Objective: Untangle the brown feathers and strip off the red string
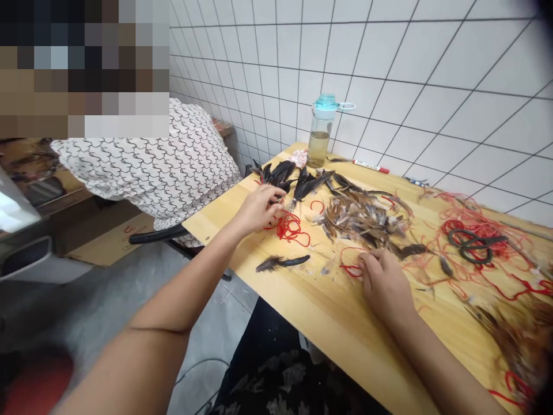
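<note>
My left hand (pixel 260 208) reaches over the table with its fingers bent and apart. Its fingertips are at the upper edge of a loose pile of red string (pixel 291 227), close to a bunch of black feathers (pixel 280 173). My right hand (pixel 385 283) is closed in a pinch on a red string (pixel 352 268), which loops on the wood to the left of the fingertips. Between the hands, farther back, lies a heap of brown feathers (pixel 358 216). A single dark feather (pixel 283 263) rests near the table's front edge.
Black scissors (pixel 474 245) lie on tangled red string (pixel 496 222) at the right. More brown feathers (pixel 518 328) are at the near right. A water bottle (pixel 318 135) and a red-and-white marker (pixel 370 166) are by the tiled wall. Another person in a patterned shirt (pixel 164 161) sits at the left.
</note>
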Demonstrator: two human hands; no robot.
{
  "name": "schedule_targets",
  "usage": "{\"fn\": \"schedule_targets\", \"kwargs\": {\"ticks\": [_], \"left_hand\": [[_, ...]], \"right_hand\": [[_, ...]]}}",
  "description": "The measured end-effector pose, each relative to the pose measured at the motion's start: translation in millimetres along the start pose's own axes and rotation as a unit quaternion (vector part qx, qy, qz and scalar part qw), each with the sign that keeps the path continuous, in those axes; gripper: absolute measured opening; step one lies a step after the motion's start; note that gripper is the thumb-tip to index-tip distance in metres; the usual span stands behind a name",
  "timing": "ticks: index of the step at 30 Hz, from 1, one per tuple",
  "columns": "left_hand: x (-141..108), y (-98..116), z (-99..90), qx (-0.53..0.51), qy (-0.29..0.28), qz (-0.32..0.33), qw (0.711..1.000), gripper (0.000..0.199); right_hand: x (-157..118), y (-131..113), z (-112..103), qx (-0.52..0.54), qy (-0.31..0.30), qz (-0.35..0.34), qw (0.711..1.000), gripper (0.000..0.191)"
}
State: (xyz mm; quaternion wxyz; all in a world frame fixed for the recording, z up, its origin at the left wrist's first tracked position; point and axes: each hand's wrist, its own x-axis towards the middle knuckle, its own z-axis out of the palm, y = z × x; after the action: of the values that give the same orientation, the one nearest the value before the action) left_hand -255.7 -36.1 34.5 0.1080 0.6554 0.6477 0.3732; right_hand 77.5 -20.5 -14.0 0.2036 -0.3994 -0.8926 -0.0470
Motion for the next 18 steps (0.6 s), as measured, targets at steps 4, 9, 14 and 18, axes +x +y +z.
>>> {"fn": "schedule_targets", "kwargs": {"ticks": [4,9,14,18], "left_hand": [[11.1,38.0,1.9,0.063,0.056,0.106,0.991,0.02],[31.7,83.8,40.6,0.062,-0.06,0.203,0.975,0.016],[43.8,79.2,81.7,0.094,-0.141,0.194,0.966,0.018],[41.8,57.0,79.4,0.068,-0.184,0.174,0.965,0.019]], "right_hand": [[-20.2,9.2,-3.6,-0.014,0.065,-0.051,0.997,0.029],[-28.3,6.9,-5.4,-0.034,0.101,-0.011,0.994,0.028],[-22.3,21.3,-5.9,0.043,0.069,0.033,0.996,0.018],[-20.0,31.2,-3.6,0.111,0.075,0.06,0.989,0.016]]}}
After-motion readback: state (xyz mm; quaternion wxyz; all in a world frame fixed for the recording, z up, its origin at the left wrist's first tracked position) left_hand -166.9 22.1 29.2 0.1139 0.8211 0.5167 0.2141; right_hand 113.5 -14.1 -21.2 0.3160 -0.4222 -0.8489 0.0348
